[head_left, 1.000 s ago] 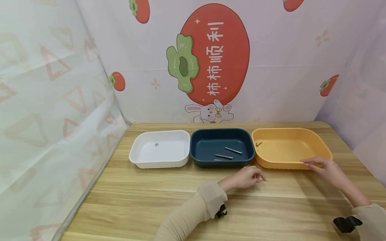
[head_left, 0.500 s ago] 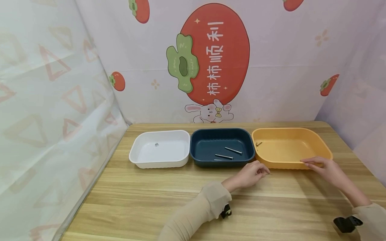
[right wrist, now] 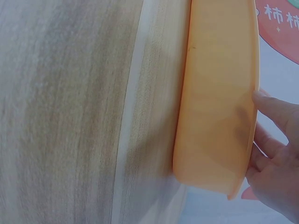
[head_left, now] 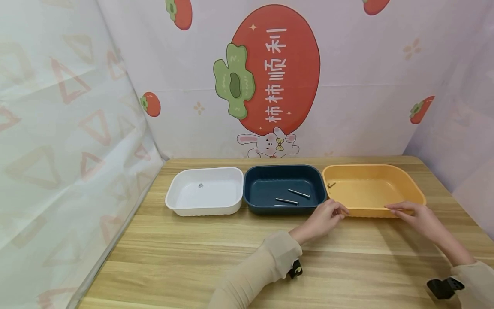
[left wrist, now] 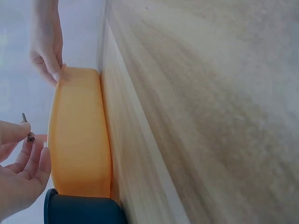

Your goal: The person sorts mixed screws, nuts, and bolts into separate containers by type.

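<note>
My left hand point(head_left: 336, 211) pinches a small dark screw point(left wrist: 27, 129) between thumb and forefinger, right at the front left corner of the orange tray point(head_left: 370, 193). My right hand point(head_left: 399, 207) grips that tray's front rim near its right end, thumb on top of the edge point(right wrist: 273, 108). One screw point(head_left: 331, 185) lies inside the orange tray at its left wall. The dark blue tray point(head_left: 283, 167) in the middle holds two long bolts point(head_left: 298, 193). The white tray point(head_left: 204, 209) on the left holds one small nut point(head_left: 200, 185).
The three trays stand side by side along the back of a wooden table point(head_left: 193, 253). Patterned curtain walls point(head_left: 65, 128) close in the left, back and right sides. Wrist cameras point(head_left: 444, 286) sit on both beige sleeves.
My left hand has carried the screw away from me, off the tabletop and up to the orange tray's front left corner. The right hand has stayed on the rim.
</note>
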{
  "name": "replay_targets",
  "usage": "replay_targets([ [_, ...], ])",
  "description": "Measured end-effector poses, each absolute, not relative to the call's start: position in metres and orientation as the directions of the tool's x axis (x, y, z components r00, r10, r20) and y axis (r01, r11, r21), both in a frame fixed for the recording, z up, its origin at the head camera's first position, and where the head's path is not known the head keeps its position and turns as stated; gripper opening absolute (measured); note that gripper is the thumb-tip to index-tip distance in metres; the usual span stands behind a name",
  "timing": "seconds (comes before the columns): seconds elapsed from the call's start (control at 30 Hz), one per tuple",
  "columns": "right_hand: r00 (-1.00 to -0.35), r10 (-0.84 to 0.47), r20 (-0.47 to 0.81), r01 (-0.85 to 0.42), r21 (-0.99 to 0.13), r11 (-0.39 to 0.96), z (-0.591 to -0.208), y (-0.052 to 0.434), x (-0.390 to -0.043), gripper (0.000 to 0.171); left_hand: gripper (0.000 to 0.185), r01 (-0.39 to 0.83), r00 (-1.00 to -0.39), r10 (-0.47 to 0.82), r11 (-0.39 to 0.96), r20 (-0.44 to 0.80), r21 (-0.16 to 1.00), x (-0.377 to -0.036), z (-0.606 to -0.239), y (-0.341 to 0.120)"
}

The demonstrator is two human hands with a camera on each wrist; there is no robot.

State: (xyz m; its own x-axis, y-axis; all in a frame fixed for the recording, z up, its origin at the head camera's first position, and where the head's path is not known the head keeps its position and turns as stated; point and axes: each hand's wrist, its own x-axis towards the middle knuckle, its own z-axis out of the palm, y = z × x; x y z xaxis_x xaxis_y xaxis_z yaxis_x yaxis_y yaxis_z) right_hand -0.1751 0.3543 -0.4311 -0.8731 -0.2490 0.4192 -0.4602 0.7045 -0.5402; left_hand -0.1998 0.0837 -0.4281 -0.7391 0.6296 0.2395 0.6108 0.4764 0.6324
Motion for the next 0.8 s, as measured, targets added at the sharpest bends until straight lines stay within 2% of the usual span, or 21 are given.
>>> replay_targets([
  [0.33, -0.881, -0.240, 0.406, -0.445, -0.543, 0.713, -0.431, 0.355, -0.174, 0.014, 0.015, 0.574, -0.784, 0.564, 0.503, 0.259, 0.646, -0.210, -0.427, 0.090],
  [0.8, -0.876, -0.240, 0.418, -0.451, -0.532, 0.717, -0.432, 0.356, -0.176, 0.014, 0.015, 0.587, -0.778, 0.586, 0.549, 0.227, 0.595, -0.226, -0.421, 0.101],
])
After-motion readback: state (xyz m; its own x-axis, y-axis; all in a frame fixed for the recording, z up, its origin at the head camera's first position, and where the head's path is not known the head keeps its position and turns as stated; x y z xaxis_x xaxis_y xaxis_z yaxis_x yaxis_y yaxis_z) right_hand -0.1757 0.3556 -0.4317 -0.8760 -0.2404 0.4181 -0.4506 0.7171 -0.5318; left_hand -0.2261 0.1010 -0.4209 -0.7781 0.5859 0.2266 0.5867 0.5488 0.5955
